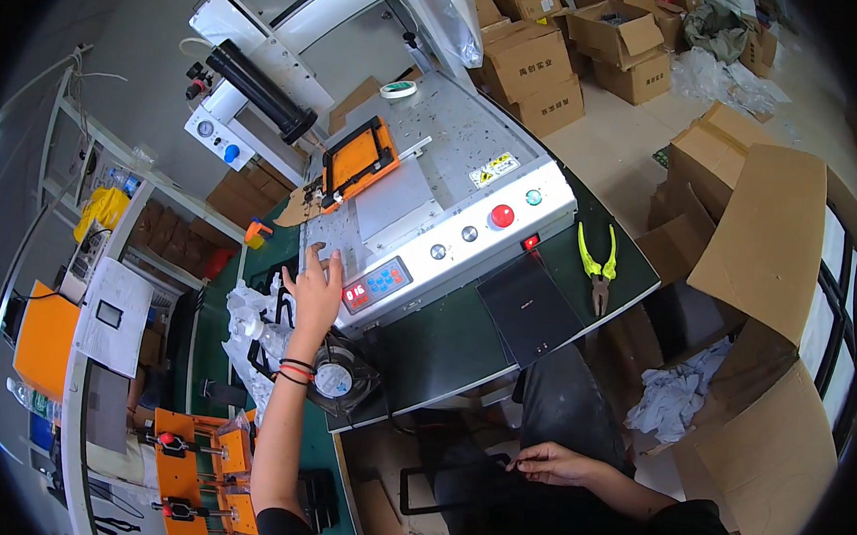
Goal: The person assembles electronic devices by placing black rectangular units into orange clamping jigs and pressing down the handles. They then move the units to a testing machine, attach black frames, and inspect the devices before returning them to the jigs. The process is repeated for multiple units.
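My left hand (316, 286) is over the front left corner of a white benchtop dispensing machine (418, 277), beside its small control panel (377, 284). Its fingers are apart and hold nothing. Low over my lap, my right hand (556, 464) pinches the corner of a thin black rectangular frame (404, 491). On the machine's bed lies an orange fixture (361, 162) with a similar black frame set in it. A black cylinder (263, 92) slants down, its tip close to that fixture.
Green-handled pliers (598, 267) and a black sheet (531, 312) lie on the green bench. A round fan (335, 379) and plastic wrap (243, 321) sit by my left forearm. Orange clamp fixtures (185, 468) stand lower left. Open cardboard boxes (760, 236) crowd the right.
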The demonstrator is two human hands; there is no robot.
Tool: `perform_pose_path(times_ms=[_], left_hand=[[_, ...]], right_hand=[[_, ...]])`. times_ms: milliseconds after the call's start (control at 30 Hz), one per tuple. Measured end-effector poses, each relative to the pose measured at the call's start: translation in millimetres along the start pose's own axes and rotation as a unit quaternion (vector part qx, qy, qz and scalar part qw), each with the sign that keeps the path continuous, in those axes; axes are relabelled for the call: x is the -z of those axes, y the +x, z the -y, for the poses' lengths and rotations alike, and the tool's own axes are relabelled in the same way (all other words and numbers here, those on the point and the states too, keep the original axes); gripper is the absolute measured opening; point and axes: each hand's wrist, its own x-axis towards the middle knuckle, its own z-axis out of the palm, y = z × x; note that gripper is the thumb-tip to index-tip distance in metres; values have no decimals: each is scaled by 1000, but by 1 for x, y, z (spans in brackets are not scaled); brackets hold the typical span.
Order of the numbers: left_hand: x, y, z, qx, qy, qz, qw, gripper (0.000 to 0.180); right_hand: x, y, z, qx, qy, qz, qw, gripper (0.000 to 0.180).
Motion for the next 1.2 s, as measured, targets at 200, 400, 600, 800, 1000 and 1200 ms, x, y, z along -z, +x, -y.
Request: perform_pose_path(times_ms=[200,400,600,800,1000,1200], left_hand=[[8,43,-7,102,26,-6,994,78],[-1,112,-33,133,-1,16,991,119],[-27,157,-51,231,-14,20,973,133],[-28,177,-95,296,48,83,950,141],[-20,181,-94,344,51,62,936,129],[29,159,-89,208,8,-16,978,125]], right_hand=[[-2,0,1,-18,-36,-6,999,24],[-6,4,2,-6,-49,-8,999,24],[-5,1,1,24,-58,-23,998,23],[1,-1,2,18,-86,-31,996,22],[-9,-1,7,26,-124,-43,991,20],[-9,-26,34,78,-162,-71,981,19]])
